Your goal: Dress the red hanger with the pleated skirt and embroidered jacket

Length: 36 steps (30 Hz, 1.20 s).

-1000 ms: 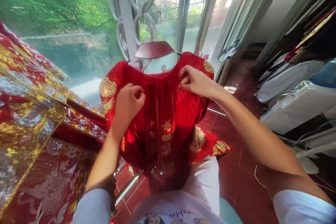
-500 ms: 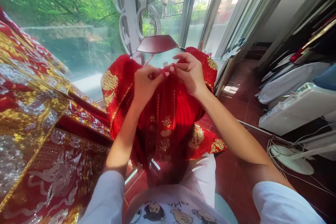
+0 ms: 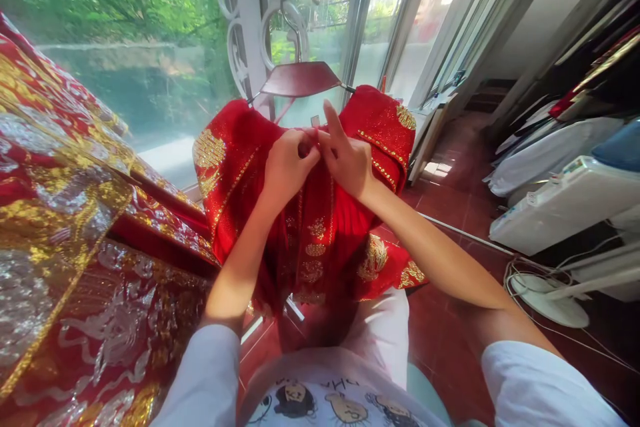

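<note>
A red garment (image 3: 316, 233) with gold embroidery and beaded trim hangs by its shoulders from a dark red hanger (image 3: 300, 80). At the middle of its neckline, my left hand (image 3: 287, 163) pinches the red cloth between thumb and fingertips. Just beside it, my right hand (image 3: 350, 163) is closed on the same edge, its index finger pointing up. The fingertips of both hands nearly meet. Exactly which bit of cloth or tie they grip is hidden. A small pale label (image 3: 315, 121) shows behind them at the neck.
The hanger hooks onto a white scrollwork grille (image 3: 235, 27) before the window. Red, gold and silver brocade (image 3: 100, 233) fills the left side. At right are hanging clothes (image 3: 560, 147), a white appliance (image 3: 565, 203) and a round white base (image 3: 550, 300) with coiled cables on the tiled floor.
My right hand has turned and moved slightly left and down, its index finger now raised and the other fingers curled in. My left hand has shifted slightly right, staying at the neckline.
</note>
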Tool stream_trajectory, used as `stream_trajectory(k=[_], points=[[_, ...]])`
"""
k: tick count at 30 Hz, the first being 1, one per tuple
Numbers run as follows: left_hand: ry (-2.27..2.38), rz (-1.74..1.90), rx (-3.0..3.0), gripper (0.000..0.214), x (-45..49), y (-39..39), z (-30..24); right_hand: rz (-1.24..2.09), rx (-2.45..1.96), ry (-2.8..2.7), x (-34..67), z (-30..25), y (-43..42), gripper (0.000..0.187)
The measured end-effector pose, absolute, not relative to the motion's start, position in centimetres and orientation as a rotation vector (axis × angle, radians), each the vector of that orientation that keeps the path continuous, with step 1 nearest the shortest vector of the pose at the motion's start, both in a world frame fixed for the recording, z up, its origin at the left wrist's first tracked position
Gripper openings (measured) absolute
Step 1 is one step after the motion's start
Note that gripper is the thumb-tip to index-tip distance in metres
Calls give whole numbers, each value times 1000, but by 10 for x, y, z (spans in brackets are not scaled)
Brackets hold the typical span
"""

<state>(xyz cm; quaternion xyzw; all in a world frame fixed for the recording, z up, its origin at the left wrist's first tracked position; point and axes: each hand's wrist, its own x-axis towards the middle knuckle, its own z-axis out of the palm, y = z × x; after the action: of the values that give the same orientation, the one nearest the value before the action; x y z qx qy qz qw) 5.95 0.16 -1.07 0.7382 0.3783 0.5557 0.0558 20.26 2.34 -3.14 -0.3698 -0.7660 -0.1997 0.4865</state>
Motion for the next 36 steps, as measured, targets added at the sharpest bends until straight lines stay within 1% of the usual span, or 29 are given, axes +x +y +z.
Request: stream_trajectory(k=[5,9,13,17,20,22,24,27,29,32,36], points=[[1324,1640,2369,13,62,-5,-13,-393,-801,-1894,207,-33,32,60],[1277,1706,2414,18,64,-5,-19,-300,-766,-1889,207,-32,30,59],[1291,1740,2408,22,63,-6,-21,-258,-817,-1863,206,-29,20,64],[1414,1901,2307,27,55,-2,-23,-261,-940,-1747,213,-25,21,69],[1433,2015,2257,29,50,2,-25,-256,-994,-1682,215,-24,23,67],[1387,2022,2211,26,50,4,-26,-200,-969,-1635,212,-24,23,64],[1264,2024,2101,21,51,5,-26,-67,-880,-1573,207,-23,23,64],[1024,2046,1880,17,53,7,-24,152,-716,-1500,201,-20,24,67],[916,2077,1791,18,54,9,-21,237,-679,-1513,199,-19,26,71],[906,2104,1747,21,58,12,-19,284,-741,-1572,196,-18,25,71],[893,2071,1675,17,64,16,-19,290,-768,-1568,196,-19,26,62]])
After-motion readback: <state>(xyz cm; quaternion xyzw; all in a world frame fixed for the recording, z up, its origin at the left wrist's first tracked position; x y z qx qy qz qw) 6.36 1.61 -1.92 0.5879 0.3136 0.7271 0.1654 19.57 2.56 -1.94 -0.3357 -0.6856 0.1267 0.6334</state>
